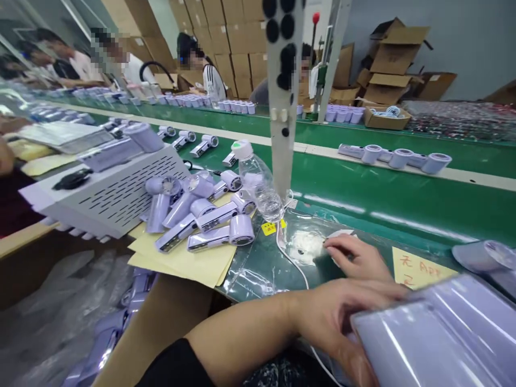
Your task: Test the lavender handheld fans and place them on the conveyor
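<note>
The left hand (pixel 328 325) is wrapped around the left edge of a shiny purple box (pixel 427 344) at the lower right. I think the box could tip or slip if that grip gets loose. The right hand (pixel 357 258), right of the middle, has its fingertips close together; I cannot tell if they pinch anything. A bump could tip the bottle (pixel 264 191) near the middle.

here's a clear bottle (pixel 260 185) right beside the pale post (pixel 284 156), yellow label (pixel 268 229) near its base, slotted white case (pixel 121 188) off to the left, and brown cartons (pixel 226 40) rising stacked behind a co-worker (pixel 213 83) in white!
</note>
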`<state>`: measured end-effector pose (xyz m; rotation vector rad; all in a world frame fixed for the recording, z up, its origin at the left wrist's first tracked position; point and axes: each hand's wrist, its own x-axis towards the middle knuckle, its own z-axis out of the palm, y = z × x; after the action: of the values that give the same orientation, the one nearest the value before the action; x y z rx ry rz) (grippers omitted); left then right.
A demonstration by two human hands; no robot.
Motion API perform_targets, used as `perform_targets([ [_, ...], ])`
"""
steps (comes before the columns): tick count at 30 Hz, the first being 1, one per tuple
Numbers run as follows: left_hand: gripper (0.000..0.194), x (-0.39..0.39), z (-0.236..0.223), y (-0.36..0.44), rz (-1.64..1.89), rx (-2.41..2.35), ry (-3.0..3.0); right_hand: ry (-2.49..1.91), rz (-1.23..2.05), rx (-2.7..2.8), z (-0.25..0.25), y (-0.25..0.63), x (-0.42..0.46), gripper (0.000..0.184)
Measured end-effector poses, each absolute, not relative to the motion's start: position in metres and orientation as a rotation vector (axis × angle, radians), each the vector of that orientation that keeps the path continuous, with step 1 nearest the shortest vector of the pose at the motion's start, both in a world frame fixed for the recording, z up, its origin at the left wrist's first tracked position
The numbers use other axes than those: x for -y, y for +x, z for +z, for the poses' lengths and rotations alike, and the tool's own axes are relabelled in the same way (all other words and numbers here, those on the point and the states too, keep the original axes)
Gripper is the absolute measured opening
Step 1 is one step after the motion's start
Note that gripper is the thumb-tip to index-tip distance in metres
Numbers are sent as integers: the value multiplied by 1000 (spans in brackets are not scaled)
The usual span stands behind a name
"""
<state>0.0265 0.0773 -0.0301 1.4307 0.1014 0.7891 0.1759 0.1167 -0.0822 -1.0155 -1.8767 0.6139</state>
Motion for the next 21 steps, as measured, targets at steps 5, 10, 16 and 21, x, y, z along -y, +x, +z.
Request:
perform_targets([
  [5,73,-79,-39,21,697,21,1319,-945,503,2357,-90,111,-137,32],
  [10,78,-70,-52,35,749,-141,1026,-962,348,2557,-94,133,-150,35],
  [16,77,-67,-49,45,767,-110,987,-1021,254,2707,-62,171,-161,24],
  [21,71,-68,-42,34,672,-35,1016,-1238,470,2828,-45,149,-181,26],
])
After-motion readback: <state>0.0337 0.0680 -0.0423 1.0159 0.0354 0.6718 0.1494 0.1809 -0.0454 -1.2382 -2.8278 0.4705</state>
